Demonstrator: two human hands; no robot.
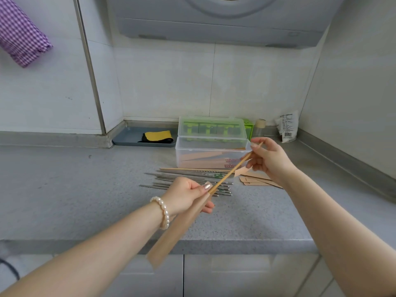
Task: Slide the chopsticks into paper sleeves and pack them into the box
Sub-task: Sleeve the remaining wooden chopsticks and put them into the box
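Left hand (188, 196): gripping sleeve (177, 226) near its mouth, thumb on top.
Right hand (267, 159): pinching upper end of wooden chopstick (233, 168), tip just inside the sleeve mouth.
Surface (85, 189): loose chopsticks (192, 181) (mostly metal) beyond the hands, spare sleeves (257, 180) beside them.
Box (212, 154): open, near the right hand, sleeved pairs inside.
Risk: paper buckling or tearing if pushed at an angle; loose grip letting the sleeve slide off.
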